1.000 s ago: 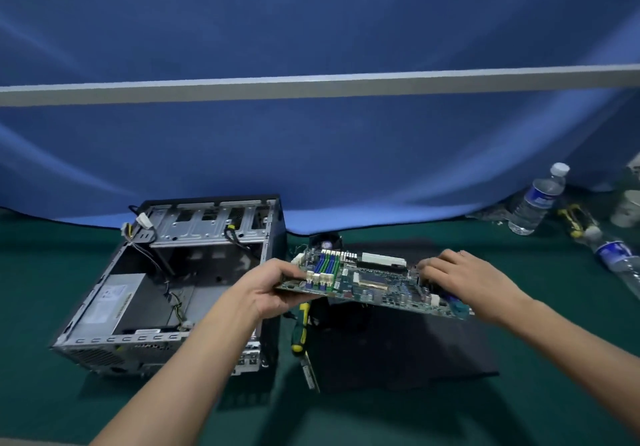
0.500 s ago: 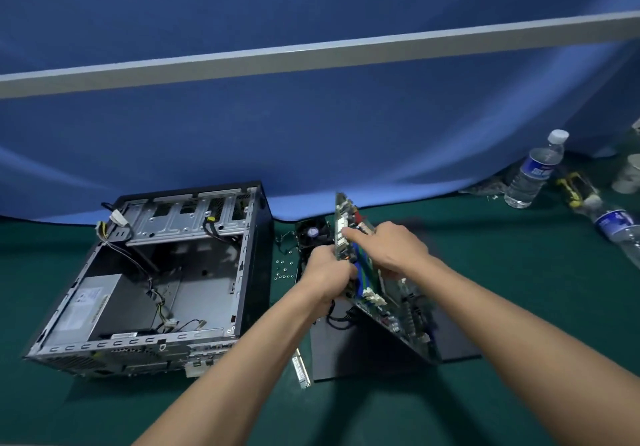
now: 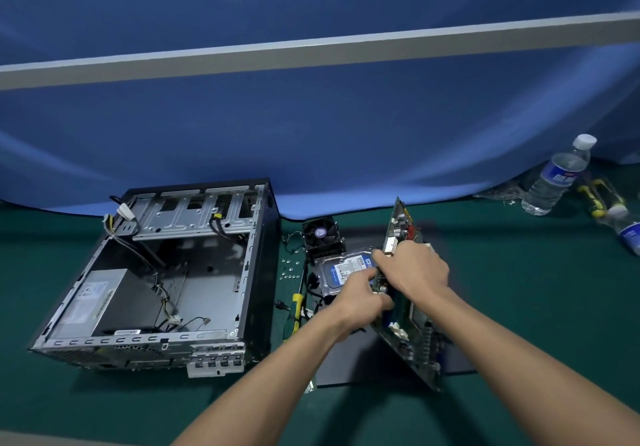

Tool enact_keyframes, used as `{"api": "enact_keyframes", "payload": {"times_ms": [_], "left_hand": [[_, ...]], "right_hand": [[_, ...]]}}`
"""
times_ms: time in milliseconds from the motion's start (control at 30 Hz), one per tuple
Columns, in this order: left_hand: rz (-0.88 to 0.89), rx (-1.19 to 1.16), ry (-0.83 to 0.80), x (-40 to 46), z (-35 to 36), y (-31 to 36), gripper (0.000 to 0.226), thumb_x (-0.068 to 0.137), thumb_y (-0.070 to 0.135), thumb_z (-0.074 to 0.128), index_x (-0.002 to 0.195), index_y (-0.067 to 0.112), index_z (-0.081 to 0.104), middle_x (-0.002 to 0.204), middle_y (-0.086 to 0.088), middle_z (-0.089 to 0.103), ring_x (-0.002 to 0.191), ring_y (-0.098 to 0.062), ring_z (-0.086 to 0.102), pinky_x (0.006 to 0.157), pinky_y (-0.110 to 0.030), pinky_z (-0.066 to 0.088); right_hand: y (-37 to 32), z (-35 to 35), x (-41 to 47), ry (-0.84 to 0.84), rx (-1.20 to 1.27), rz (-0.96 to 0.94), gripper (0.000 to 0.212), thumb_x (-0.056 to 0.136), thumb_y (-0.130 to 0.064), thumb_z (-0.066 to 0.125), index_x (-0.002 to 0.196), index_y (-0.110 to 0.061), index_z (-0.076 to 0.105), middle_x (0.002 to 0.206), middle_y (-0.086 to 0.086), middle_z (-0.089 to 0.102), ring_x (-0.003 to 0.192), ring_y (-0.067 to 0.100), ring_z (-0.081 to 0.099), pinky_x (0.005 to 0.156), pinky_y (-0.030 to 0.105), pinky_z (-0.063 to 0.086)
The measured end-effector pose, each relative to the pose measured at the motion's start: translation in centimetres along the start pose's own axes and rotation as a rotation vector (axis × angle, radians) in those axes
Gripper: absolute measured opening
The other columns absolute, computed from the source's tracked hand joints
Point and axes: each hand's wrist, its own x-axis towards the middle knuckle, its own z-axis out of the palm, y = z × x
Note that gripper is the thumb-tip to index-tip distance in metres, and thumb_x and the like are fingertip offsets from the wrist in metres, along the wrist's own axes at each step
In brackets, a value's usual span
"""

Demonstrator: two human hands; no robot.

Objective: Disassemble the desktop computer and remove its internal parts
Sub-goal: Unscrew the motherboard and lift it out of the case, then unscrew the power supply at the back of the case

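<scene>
Motherboard (image 3: pixel 412 334) midsection behind both hands, fingers (image 3: pixel 379 255) seemingly gripping.

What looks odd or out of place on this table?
A water bottle lies tipped over at the right edge, beside an upright one. Small screws lie scattered loose on the mat beside the open case.
</scene>
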Motion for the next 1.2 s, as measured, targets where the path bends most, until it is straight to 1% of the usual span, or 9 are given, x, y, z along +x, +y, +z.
{"api": "enact_keyframes", "payload": {"times_ms": [100,200,367,500,600,700,933,1133,1200], "left_hand": [[-0.109,-0.025,-0.069,0.2,-1.6,-0.3,0.021,0.083,0.003,0.060,0.100,0.014,0.060,0.071,-0.003,0.060,0.057,-0.012,0.056,0.053,-0.023,0.050],[-0.185,0.036,-0.019,0.4,-4.3,-1.2,0.011,0.089,0.013,0.055,0.100,0.015,0.057,0.074,-0.006,0.060,0.057,-0.016,0.053,0.056,-0.028,0.047],[-0.099,1.033,0.373,-0.5,-9.6,-4.8,0.022,0.089,0.025,0.048,0.088,0.011,0.065,0.088,-0.005,0.067,0.078,-0.023,0.060,0.067,-0.029,0.045],[0.059,1.292,0.412,-1.4,-11.9,-7.9,0.021,0.089,0.030,0.046,0.083,0.014,0.059,0.084,-0.005,0.063,0.080,-0.021,0.055,0.064,-0.030,0.041],[0.200,1.307,0.420,-1.5,-12.9,-9.3,0.018,0.079,0.023,0.058,0.063,0.014,0.057,0.062,-0.003,0.059,0.060,-0.019,0.053,0.051,-0.027,0.041],[0.262,1.240,0.530,-1.6,-12.8,-9.3,0.024,0.065,0.020,0.062,0.046,0.015,0.048,0.042,0.003,0.046,0.041,-0.013,0.034,0.039,-0.016,0.022],[0.243,1.167,0.553,-1.1,-13.1,-10.2,0.039,0.068,0.018,0.071,0.046,0.022,0.039,0.043,0.009,0.037,0.042,-0.010,0.032,0.042,-0.014,0.010],[0.211,1.121,0.554,-1.2,-13.1,-10.1,0.039,0.071,0.018,0.070,0.048,0.023,0.039,0.046,0.012,0.032,0.044,-0.010,0.032,0.042,-0.015,0.011],[0.227,1.110,0.546,-1.3,-13.1,-9.7,0.038,0.067,0.017,0.071,0.046,0.022,0.040,0.045,0.014,0.030,0.042,-0.009,0.030,0.042,-0.012,0.009]], "right_hand": [[-0.1,1.4,-0.2,0.019,0.024,-0.005,0.044,0.083,-0.047,0.051,0.055,-0.014,0.046,0.056,0.000,0.048,0.056,0.023,0.047,0.052,0.028,0.030],[0.3,2.9,-0.5,-0.003,-0.005,-0.018,0.045,0.083,-0.048,0.056,0.056,-0.014,0.043,0.057,-0.001,0.048,0.053,0.021,0.046,0.049,0.027,0.030],[1.9,4.4,-0.2,-0.043,-0.020,-0.030,0.043,0.087,-0.048,0.057,0.063,-0.014,0.045,0.057,-0.004,0.049,0.046,0.010,0.042,0.041,0.024,0.024],[1.8,5.4,0.1,-0.104,-0.066,-0.036,0.038,0.089,-0.047,0.055,0.077,-0.011,0.050,0.062,-0.003,0.050,0.056,0.015,0.050,0.048,0.027,0.034],[1.3,7.2,-0.1,-0.138,-0.132,-0.066,0.036,0.089,-0.046,0.057,0.078,-0.012,0.048,0.060,-0.005,0.048,0.054,0.013,0.048,0.044,0.025,0.030],[0.8,9.2,0.1,-0.156,-0.167,-0.085,0.037,0.089,-0.044,0.057,0.073,-0.014,0.043,0.058,-0.006,0.045,0.049,0.010,0.042,0.040,0.023,0.023],[-1.5,13.7,0.9,-0.262,-0.274,-0.106,0.034,0.093,-0.039,0.051,0.107,-0.008,0.049,0.059,-0.004,0.047,0.047,0.011,0.044,0.044,0.023,0.034],[-2.3,12.7,1.5,-0.169,-0.608,-0.335,0.053,0.094,-0.062,0.029,0.086,-0.014,0.052,0.054,-0.008,0.043,0.040,0.006,0.034,0.039,0.021,0.024],[-4.0,12.6,1.4,-0.133,-0.544,-0.420,0.051,0.096,-0.058,0.027,0.090,-0.013,0.050,0.056,-0.006,0.044,0.042,0.008,0.037,0.041,0.023,0.026]]}}
